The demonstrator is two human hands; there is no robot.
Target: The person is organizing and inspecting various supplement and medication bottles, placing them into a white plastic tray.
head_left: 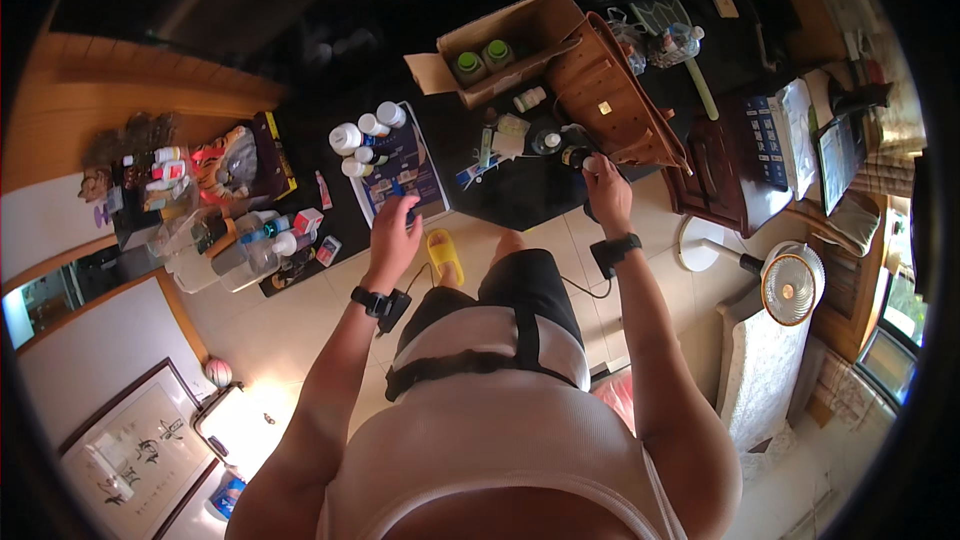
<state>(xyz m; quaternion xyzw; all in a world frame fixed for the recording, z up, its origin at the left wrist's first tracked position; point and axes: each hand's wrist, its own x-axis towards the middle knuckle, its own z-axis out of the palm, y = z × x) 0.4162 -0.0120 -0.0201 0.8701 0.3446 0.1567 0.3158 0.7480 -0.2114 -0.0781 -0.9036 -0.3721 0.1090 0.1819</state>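
**Hands over dark table, standing**

L hand (393,230): fingers curled, resting on edge of blue booklet (405,170); whether it grips anything can't tell. White jars (358,138) sit just beside, on booklet's far-left corner.
R hand (607,190): closed on small dark bottle (572,155) w/ white cap, near brown bag (615,100). Cardboard box (500,45) w/ two green-lidded jars behind.

The tabletop (520,195) was glossy black. The box (500,35) was matt brown cardboard. The white bottles (362,138) looked like smooth plastic. The floor tiles (290,315) were glossy.
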